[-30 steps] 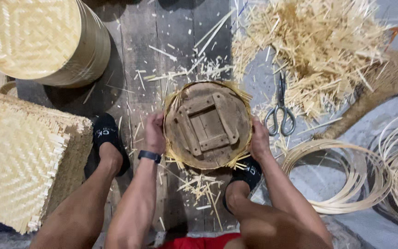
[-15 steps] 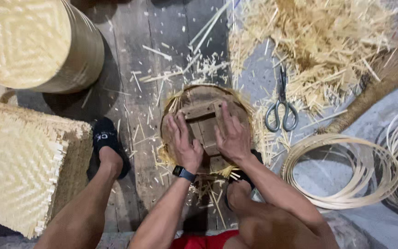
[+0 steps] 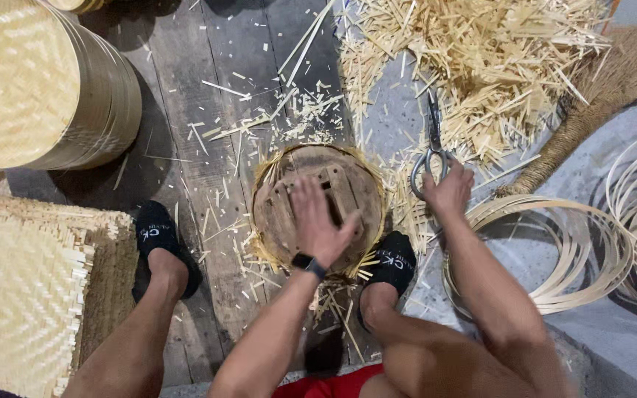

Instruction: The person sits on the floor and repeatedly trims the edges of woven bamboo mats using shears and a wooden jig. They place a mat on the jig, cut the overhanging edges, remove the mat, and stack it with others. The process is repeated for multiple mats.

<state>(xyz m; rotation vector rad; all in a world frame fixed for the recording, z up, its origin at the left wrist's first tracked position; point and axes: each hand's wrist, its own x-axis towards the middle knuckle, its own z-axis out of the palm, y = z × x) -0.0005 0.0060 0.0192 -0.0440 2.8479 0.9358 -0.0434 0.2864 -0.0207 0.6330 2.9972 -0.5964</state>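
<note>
A round wooden form (image 3: 318, 210) with bamboo strips fringing its rim is seen on the plank floor (image 3: 186, 169), between the two feet in black socks. The left hand (image 3: 317, 225) is laid flat on top of the form, fingers spread, pressing down rather than gripping. The right hand (image 3: 449, 193) is placed to the right of the form, its fingers closed around the handles of a pair of scissors (image 3: 430, 151) that lie on the floor with the blades pointing far. A heap of bamboo offcuts (image 3: 481, 66) is spread at the far right, coils of bamboo strip (image 3: 554, 250) at the right, a round woven basket (image 3: 38, 81) at the far left, and a stack of woven mats (image 3: 31, 295) at the near left.
</note>
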